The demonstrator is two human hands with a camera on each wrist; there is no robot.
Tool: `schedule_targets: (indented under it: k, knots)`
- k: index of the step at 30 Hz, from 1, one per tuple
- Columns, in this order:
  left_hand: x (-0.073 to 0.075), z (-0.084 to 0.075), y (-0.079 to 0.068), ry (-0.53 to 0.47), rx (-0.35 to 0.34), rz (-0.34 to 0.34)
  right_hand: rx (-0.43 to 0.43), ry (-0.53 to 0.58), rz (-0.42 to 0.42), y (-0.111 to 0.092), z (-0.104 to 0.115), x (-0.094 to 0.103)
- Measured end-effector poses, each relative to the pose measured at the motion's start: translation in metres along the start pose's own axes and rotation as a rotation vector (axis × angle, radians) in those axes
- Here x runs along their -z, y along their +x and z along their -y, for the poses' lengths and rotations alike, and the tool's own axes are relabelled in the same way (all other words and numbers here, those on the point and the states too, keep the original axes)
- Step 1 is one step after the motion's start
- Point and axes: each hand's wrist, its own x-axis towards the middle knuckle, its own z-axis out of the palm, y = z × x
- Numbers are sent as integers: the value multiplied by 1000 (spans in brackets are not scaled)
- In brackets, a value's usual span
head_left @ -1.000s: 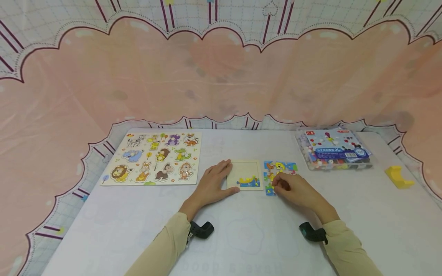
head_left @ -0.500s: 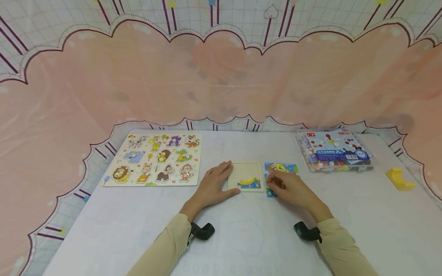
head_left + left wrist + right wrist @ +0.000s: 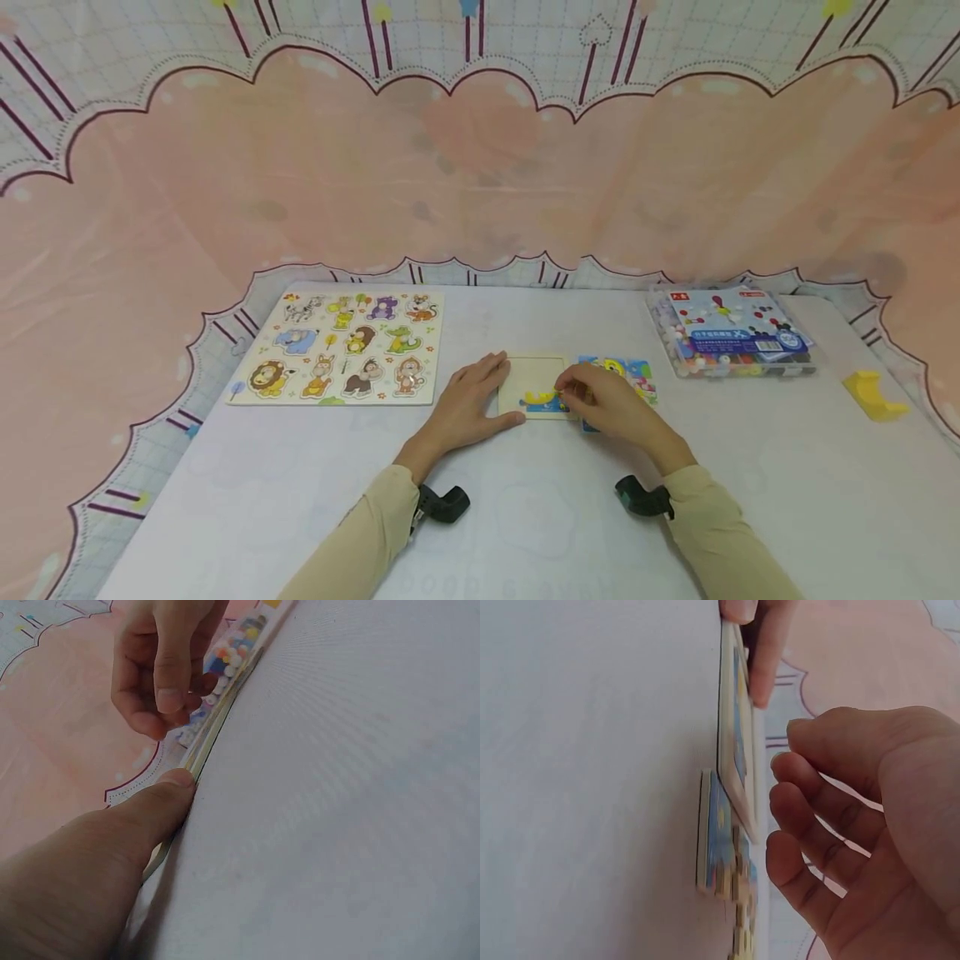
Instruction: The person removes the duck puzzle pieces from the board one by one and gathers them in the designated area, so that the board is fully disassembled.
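A small square wooden puzzle tray (image 3: 525,375) lies on the table, with joined blue and yellow jigsaw pieces (image 3: 536,407) along its lower right. My left hand (image 3: 472,400) rests at the tray's left side, fingers extended, its thumb (image 3: 169,796) on the near edge. Over the tray's right edge hovers my right hand (image 3: 611,404), thumb and index fingertips close together above the joined pieces. I cannot tell whether it pinches a piece. Colourful loose jigsaw pieces (image 3: 639,375) lie right of the tray, partly hidden under that hand.
An animal peg puzzle board (image 3: 382,367) lies at the left. A clear box of coloured beads (image 3: 735,333) stands at the back right, with a yellow curved block (image 3: 873,396) further right. A patterned curtain (image 3: 480,183) hangs behind the table.
My right hand has moved left from over the loose jigsaw pieces to the tray's right edge. My left hand has stayed at the tray. The head view has shifted slightly.
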Motion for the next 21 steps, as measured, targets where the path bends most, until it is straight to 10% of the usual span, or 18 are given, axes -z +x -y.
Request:
schedule_targets:
  k: [21]
  knots:
    - [1,-2,-2,-1,-8,-11,54,-123,103,17,13,-14]
